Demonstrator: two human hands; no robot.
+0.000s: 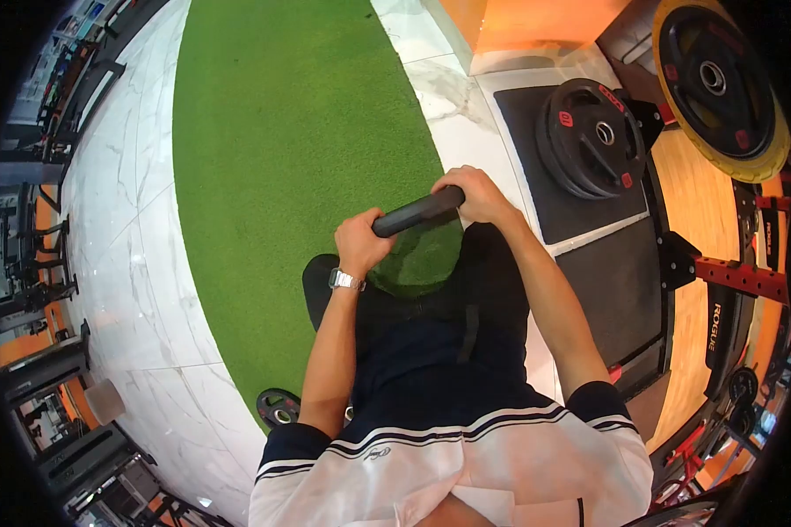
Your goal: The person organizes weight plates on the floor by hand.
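A black weight plate [417, 212], seen nearly edge-on, is held level in front of my thighs, above the green turf. My left hand [362, 245], with a silver watch on its wrist, is closed around the plate's left end. At its right end my right hand [481, 195] grips the rim with curled fingers. The plate's flat faces barely show from above. On the turf by my left side lies a smaller black plate [279, 407] with red marks, partly hidden by my sleeve.
Green turf [281, 132] runs ahead, with white marble tiles [123, 255] to its left. Stacked black plates [591, 140] lie on a dark mat [536, 206] at right. A yellow-rimmed plate [721, 83] hangs on the rack [747, 279]. An orange pillar [536, 26] stands ahead.
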